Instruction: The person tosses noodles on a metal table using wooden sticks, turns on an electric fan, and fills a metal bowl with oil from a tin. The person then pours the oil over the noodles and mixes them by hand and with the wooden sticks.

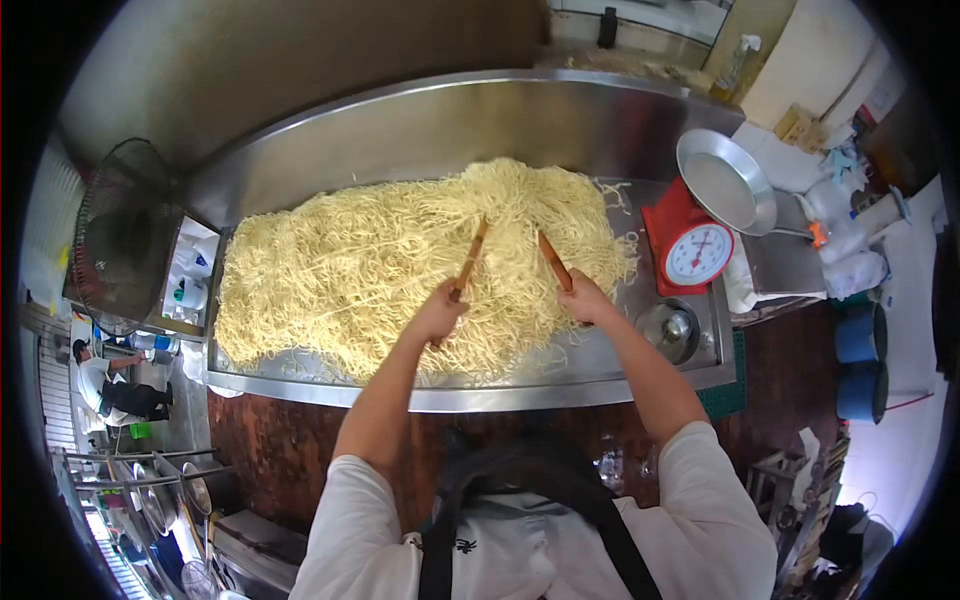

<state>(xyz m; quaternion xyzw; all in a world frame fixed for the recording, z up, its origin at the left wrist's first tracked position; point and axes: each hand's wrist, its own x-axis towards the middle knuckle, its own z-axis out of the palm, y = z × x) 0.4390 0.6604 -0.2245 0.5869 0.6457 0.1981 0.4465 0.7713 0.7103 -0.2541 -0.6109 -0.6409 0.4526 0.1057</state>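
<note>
A wide heap of pale yellow noodles (340,270) covers much of a metal tray table (390,397). My left hand (438,314) is closed around a wooden stick (471,260), whose far end reaches into the noodles. In my right hand (588,299) is a second wooden stick (552,256), with its tip also at the noodles. Between the two tips the noodles rise in a mound (508,190). The sticks are apart and lean slightly toward each other at the top.
Right of the noodles stands a red dial scale (698,255) with a metal pan (727,182). A metal bowl (669,332) sits at the tray's right corner. A round-caged fan (120,235) is at left; another person (110,385) is beyond it at far left.
</note>
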